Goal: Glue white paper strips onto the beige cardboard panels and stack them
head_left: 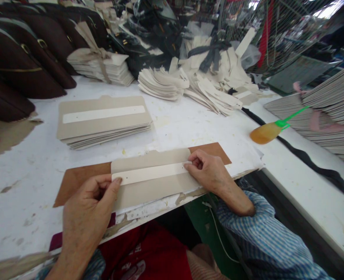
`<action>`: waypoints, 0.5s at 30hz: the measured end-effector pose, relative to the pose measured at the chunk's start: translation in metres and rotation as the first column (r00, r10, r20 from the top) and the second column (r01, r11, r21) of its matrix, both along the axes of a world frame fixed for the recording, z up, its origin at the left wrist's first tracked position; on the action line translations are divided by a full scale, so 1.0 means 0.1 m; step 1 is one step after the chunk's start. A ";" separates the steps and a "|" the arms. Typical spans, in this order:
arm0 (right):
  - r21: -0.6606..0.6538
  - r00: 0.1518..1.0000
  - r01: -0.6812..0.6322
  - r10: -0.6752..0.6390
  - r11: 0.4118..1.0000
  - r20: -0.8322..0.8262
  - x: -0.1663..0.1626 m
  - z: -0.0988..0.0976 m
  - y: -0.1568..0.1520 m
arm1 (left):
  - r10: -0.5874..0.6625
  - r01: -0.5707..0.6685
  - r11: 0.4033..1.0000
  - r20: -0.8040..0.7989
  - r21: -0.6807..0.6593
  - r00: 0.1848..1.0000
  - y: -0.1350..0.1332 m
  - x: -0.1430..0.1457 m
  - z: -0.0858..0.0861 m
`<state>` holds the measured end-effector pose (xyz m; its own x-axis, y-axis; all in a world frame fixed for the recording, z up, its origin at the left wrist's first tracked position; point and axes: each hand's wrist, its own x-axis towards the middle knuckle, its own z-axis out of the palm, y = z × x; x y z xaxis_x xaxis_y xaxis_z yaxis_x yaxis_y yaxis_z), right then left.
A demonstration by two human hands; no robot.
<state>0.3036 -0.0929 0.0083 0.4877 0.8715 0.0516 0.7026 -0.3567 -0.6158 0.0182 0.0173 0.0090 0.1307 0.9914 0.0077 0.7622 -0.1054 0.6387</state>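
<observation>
A long white strip (154, 173) lies across a beige panel (151, 191) at the table's front edge. My left hand (92, 200) pinches the strip's left end between thumb and fingers, close to a small dark hole. At the other end, my right hand (208, 169) has its thumb and fingertips closed on the strip and the panel's edge. Brown board (83, 181) shows from under the panel on both sides. Behind it sits a stack of beige panels (102, 120), the top one bearing a similar white strip (104, 114).
Bundled white strips (163, 83) and a tied stack of pale pieces (104, 66) stand behind. Dark brown bags (23, 58) line the back left. At right are an amber bottle with a green nozzle (265, 133), a black strap (303, 153) and tall stacked sheets (332, 112).
</observation>
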 end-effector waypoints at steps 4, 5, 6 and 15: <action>0.005 0.998 -0.013 0.012 1.000 0.067 -0.01 0.00 -0.01 | -0.014 0.013 0.999 0.011 0.036 1.000 -0.01 0.01 0.01; 0.013 0.997 -0.011 0.010 1.000 0.076 -0.01 0.00 -0.01 | -0.021 0.020 0.998 0.029 0.055 0.999 -0.02 0.02 0.02; 0.016 0.997 -0.009 0.007 1.000 0.079 -0.01 0.00 -0.02 | -0.040 0.035 0.995 0.055 0.093 0.998 -0.04 0.02 0.03; -0.011 0.997 -0.018 0.018 1.000 0.072 0.03 -0.05 -0.04 | -0.603 0.436 0.638 0.059 0.635 0.796 -0.28 -0.01 0.12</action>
